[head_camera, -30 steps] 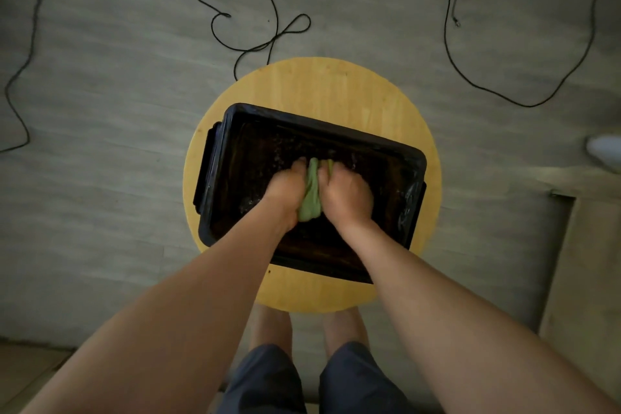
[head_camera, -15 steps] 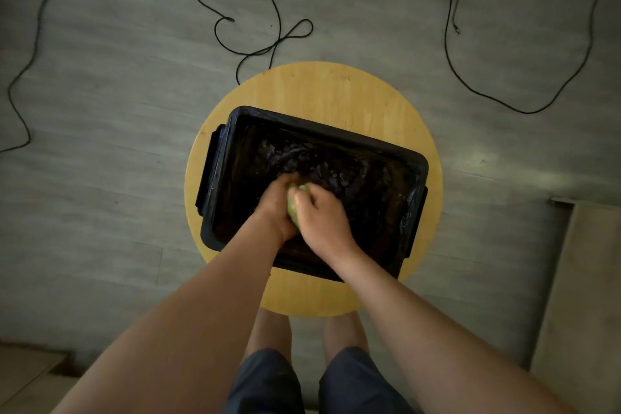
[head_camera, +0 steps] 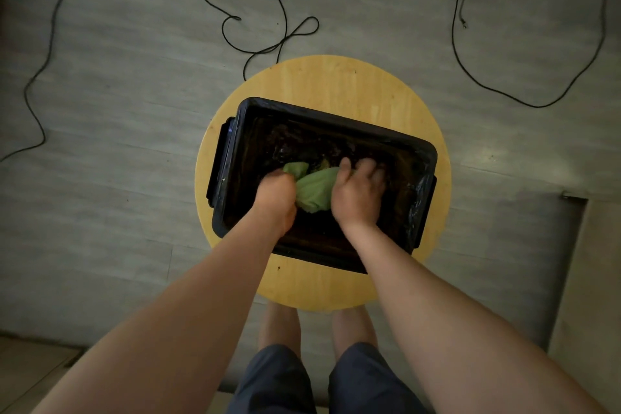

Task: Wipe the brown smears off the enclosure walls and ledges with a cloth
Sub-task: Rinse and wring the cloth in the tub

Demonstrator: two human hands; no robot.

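Head view: cloth (head_camera: 314, 193) lies between left hand (head_camera: 277, 198) and right hand (head_camera: 356, 193), fingers (head_camera: 368, 167) apparently clutching it.

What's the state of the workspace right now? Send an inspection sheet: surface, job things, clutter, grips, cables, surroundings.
Surface: round wooden table, wood showing all round the tub.
Job's things: black tub sits on the table, its inside dark and grimy; green cloth bunched inside it.
Clutter: nothing seen.
Grips: left hand grips one end of the cloth; right hand holds the other end; both are inside the tub.
Cables: black cables loop on the floor beyond the table, none touching the tub.
Surroundings: grey plank floor; pale board at right; the person's dark shorts below.
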